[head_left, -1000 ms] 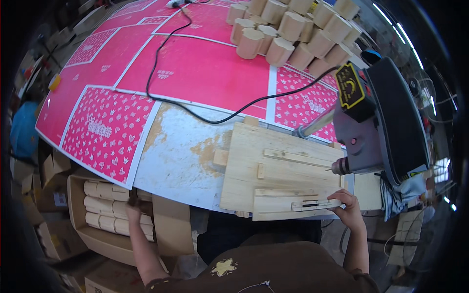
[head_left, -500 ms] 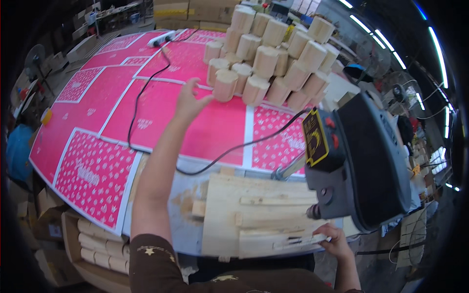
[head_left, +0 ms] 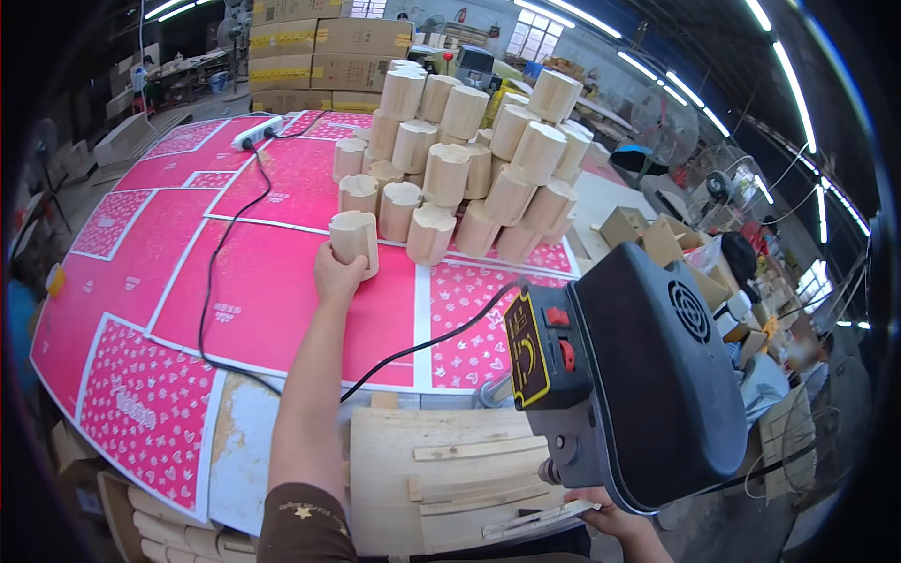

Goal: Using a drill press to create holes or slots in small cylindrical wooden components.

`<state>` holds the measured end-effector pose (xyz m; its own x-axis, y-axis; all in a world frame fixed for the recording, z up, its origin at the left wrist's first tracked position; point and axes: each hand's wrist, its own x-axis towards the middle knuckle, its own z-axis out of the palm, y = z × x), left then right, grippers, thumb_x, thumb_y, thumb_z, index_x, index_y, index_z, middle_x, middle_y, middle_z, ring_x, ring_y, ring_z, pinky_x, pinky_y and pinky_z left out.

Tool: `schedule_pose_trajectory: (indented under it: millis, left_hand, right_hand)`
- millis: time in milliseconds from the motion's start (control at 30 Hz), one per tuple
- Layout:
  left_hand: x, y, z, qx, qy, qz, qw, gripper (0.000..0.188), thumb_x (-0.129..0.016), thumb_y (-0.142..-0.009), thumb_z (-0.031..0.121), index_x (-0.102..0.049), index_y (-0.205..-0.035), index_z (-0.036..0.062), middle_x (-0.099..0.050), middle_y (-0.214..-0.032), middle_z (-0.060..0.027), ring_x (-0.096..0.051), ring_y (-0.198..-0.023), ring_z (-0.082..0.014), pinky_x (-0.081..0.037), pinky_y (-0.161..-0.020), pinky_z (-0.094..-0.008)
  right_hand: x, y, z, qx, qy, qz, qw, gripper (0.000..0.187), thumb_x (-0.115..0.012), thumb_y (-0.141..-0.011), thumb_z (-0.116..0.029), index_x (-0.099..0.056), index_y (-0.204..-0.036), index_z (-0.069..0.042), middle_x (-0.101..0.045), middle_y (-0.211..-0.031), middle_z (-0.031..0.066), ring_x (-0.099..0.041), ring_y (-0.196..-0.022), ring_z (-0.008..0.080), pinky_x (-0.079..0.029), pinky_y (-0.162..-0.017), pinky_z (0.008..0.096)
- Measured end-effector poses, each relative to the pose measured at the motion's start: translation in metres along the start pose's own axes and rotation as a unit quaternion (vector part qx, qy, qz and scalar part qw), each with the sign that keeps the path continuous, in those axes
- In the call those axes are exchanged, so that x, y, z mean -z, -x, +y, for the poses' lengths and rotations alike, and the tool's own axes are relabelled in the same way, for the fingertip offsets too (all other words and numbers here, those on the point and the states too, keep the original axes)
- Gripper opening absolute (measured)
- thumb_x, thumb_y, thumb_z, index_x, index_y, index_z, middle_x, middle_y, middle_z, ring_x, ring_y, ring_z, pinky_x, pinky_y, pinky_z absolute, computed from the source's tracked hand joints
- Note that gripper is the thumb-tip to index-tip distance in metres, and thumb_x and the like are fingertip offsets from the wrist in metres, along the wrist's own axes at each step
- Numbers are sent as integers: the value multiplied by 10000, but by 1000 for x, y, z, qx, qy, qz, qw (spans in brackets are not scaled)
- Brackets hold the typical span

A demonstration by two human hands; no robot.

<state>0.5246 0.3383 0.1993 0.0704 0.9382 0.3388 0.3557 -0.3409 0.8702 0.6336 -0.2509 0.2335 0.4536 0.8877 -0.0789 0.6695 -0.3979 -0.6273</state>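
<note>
My left hand (head_left: pixel 338 275) reaches far across the table and grips a pale wooden block (head_left: pixel 356 240) with fluted sides, standing at the near edge of a large pile of similar wooden blocks (head_left: pixel 469 159). My right hand (head_left: pixel 612 514) stays close to me at the lower right, partly hidden under the dark drill press head (head_left: pixel 648 375), fingers on the edge of the wooden jig board (head_left: pixel 450 479). What the right hand holds is hidden.
Pink patterned sheets (head_left: pixel 253 281) cover the table. A black cable (head_left: pixel 221 253) runs from a power strip (head_left: pixel 255 133) to the drill press. Cardboard boxes (head_left: pixel 319 47) stand at the back; small boxes (head_left: pixel 648 235) sit at the right. More wooden pieces (head_left: pixel 178 530) lie below the table edge.
My left hand rose from the box below the table, stretched over the pink sheets and closed on a block at the pile's edge. The view tilted up toward the pile.
</note>
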Motion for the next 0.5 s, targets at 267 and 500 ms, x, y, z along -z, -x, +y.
schedule_pose_trajectory:
  millis: [267,500]
  left_hand:
    - [198,98,58,49,318,-211,923,336,-574,-797,112,-522,-1104,-14,-609,-929,-91,-580,-801,-121,-465,-675,-247]
    - [254,233,130,104,125,-498,852,365,-718,-707,89,-607,-1030,-41,-624,-893,-68,-577,-741,-96,-467,-619,-236]
  right_hand:
    - [21,-19,-58,49,-64,-27,996,278,-662,-670,48,-632,-927,-53,-622,-872,67,-594,-834,210,-450,-755,292]
    - [29,-30,-53,102,-58,14,993,312,-680,-606,70,-631,-896,-32,-619,-869,94,-597,-839,251,-457,-744,301]
